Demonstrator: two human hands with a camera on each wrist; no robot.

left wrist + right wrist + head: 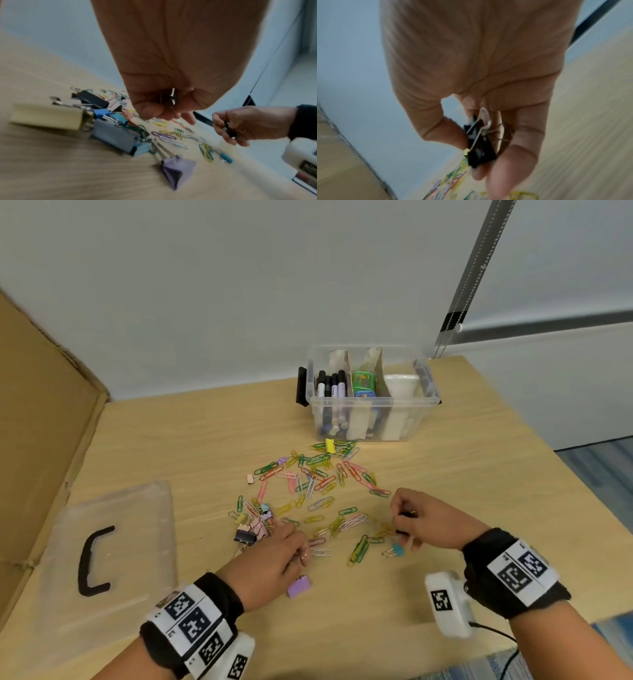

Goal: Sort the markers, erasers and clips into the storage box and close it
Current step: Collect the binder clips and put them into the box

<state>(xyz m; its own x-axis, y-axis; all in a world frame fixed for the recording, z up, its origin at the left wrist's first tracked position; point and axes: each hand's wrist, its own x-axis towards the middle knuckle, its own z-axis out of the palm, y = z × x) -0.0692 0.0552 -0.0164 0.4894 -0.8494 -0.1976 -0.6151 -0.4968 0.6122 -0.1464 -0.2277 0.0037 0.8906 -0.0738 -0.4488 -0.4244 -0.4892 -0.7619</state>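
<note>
Meanwhile right hand (471,81) fingers (443,129) pinching black binder clip (479,152), left hand (171,60) apparently clutching small clips.

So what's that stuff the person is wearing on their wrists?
Both hands are bare. Each wrist has a black band with a white strip of black square code patterns. A white box with a code sticker and a black cable hangs at the right wrist.

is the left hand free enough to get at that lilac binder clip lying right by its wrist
Probably yes, though not freely. The lilac binder clip lies uncovered on the wooden table, right beside the left hand. But that hand's fingers are already curled around small metal clips, so grabbing one more could be awkward.
</note>
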